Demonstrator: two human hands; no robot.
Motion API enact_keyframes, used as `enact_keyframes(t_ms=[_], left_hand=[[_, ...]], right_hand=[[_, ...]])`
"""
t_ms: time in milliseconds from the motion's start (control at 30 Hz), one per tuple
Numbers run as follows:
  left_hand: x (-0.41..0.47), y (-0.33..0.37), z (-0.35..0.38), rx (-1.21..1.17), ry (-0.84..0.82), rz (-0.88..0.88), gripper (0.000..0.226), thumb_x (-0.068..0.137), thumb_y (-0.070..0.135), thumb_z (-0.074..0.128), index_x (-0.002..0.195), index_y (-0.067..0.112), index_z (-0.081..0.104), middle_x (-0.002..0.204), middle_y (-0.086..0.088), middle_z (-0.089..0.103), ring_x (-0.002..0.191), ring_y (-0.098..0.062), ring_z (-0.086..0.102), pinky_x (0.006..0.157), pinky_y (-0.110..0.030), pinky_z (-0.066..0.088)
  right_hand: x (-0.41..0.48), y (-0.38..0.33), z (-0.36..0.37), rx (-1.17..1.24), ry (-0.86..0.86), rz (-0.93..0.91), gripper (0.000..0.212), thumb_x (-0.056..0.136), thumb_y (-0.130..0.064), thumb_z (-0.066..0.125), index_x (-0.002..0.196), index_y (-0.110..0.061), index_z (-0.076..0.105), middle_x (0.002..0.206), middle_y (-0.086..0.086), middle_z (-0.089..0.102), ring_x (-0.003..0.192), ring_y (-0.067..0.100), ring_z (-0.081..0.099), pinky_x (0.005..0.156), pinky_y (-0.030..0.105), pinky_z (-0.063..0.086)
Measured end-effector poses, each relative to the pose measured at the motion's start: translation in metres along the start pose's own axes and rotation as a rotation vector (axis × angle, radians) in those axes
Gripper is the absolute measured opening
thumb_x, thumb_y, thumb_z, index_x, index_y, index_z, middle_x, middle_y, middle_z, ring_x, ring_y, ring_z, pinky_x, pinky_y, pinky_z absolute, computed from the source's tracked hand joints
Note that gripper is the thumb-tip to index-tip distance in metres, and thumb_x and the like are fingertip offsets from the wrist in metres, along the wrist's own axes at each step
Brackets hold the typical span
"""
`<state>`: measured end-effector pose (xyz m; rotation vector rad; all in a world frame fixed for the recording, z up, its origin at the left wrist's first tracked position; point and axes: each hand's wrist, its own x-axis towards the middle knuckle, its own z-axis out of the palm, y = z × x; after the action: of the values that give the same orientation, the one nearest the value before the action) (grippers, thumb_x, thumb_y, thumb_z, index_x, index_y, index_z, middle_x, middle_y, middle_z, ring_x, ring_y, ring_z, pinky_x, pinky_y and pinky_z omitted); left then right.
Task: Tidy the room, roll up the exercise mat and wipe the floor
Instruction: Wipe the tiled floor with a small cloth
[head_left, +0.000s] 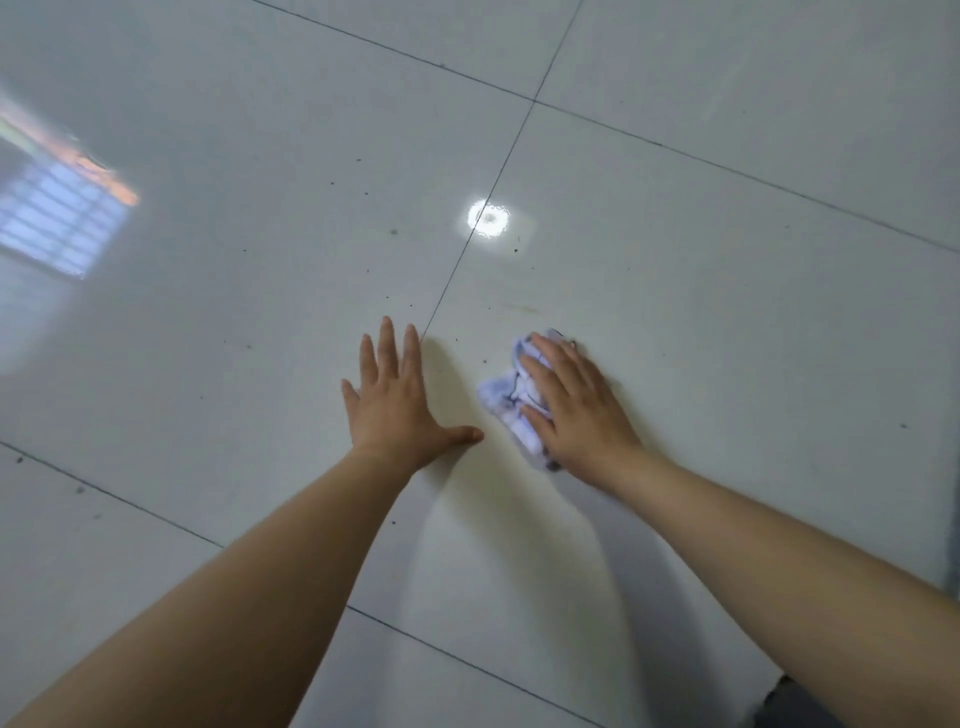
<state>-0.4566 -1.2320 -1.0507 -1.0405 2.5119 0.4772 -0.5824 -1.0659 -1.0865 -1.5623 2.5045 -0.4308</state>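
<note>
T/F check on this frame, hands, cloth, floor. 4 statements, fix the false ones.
1. The right hand presses a crumpled cloth on the floor. True.
2. The left hand holds a second cloth. False: it is empty, flat on the tile with fingers spread.
3. Dark specks lie on the tiles. True.
4. The cloth is red. False: it is pale blue-white.

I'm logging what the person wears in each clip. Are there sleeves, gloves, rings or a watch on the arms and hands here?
None show. The left hand and right hand are bare, with no gloves, rings or watch in view. Both forearms are uncovered as far back as the picture reaches, so no sleeve is visible.
</note>
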Motion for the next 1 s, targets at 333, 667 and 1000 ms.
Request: enact_keyframes(t_ms=[333,667,1000], left_hand=[[0.012,-0.011,-0.008,-0.066,-0.057,-0.027,0.136,0.05,0.074,0.071,0.146,0.028,-0.013,0.155,0.003,-0.021,0.143,-0.025,-0.015,0.111,-0.058,0.015],[0.012,-0.012,-0.006,-0.031,-0.05,-0.017,0.136,0.048,0.077,0.069,0.146,0.028,-0.012,0.155,0.003,-0.02,0.143,-0.025,-0.014,0.11,-0.058,0.02],[0.005,-0.016,-0.002,0.02,-0.017,0.045,0.123,0.058,0.079,0.06,0.146,0.026,-0.009,0.156,0.0,-0.018,0.143,-0.028,-0.012,0.111,-0.057,0.016]], right_hand=[[0.084,-0.018,-0.004,0.01,-0.147,-0.054,0.055,0.089,-0.035,0.04,0.136,-0.007,0.041,0.146,0.011,0.036,0.137,0.033,0.026,0.113,0.037,0.013],[0.071,-0.032,0.004,0.141,-0.008,0.214,0.059,0.084,-0.036,0.028,0.131,-0.006,0.047,0.139,0.013,0.043,0.131,0.036,0.032,0.111,0.045,0.026],[0.041,-0.009,-0.006,0.104,0.032,0.278,0.047,0.087,-0.033,0.033,0.123,-0.017,0.058,0.14,0.021,0.039,0.131,0.042,0.032,0.107,0.049,0.029]])
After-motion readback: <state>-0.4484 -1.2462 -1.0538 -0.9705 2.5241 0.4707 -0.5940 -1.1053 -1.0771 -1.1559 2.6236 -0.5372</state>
